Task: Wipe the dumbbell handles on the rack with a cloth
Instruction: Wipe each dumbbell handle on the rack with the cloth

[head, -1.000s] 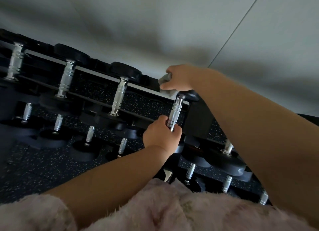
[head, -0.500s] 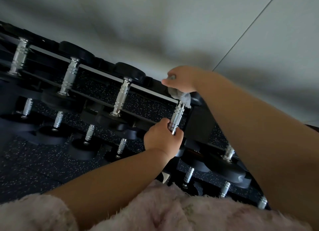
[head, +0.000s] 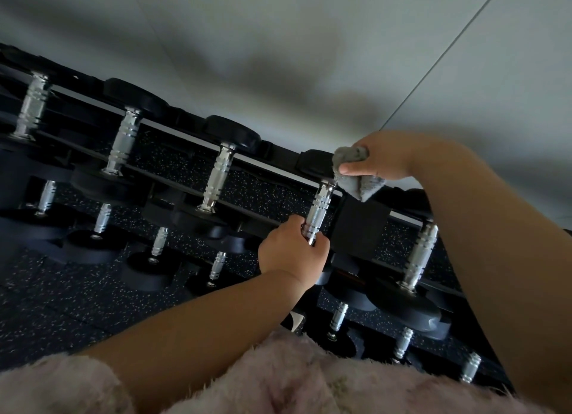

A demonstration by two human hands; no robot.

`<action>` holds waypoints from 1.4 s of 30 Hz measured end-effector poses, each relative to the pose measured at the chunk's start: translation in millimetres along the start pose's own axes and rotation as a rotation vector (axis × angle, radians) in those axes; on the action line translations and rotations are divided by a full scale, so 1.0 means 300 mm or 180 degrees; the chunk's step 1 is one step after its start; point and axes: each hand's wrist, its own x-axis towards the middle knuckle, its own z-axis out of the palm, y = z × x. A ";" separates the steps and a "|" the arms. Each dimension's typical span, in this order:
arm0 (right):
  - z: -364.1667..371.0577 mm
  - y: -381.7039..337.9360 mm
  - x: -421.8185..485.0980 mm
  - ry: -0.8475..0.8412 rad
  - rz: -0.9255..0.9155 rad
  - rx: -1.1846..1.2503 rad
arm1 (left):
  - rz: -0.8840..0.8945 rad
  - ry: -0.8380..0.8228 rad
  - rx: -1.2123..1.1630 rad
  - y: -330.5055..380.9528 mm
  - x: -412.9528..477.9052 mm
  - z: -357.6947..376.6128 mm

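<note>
One dumbbell handle [head: 318, 206] looks mid-wipe: left hand [head: 291, 249] grips its lower end, right hand [head: 383, 158] pinches the cloth [head: 356, 173] at its top; neighbouring handles [head: 218, 178] unclear.

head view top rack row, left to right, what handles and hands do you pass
first handle, second handle, third handle, fourth handle gripped by the left hand, grey cloth held by the right hand, fifth handle
</note>
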 end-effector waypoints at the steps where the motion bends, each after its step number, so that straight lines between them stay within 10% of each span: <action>1: 0.005 -0.018 0.001 0.0033 -0.0030 -0.0041 | 0.0009 -0.0003 0.0011 -0.001 0.000 0.000; 8: 0.170 -0.133 0.021 0.1517 0.0012 0.0462 | -0.0014 -0.0057 -0.0005 -0.005 0.001 0.005; 21: 0.270 -0.049 -0.046 0.2437 0.0202 0.1007 | -0.0017 -0.0050 0.0034 -0.011 0.005 0.014; 25: 0.274 -0.117 -0.045 0.2274 -0.0205 0.0589 | -0.0013 -0.0024 0.0097 -0.014 0.004 0.013; 42: 0.461 -0.090 -0.359 0.2007 0.1262 0.1561 | 0.0203 -0.0017 0.0260 -0.002 -0.004 -0.001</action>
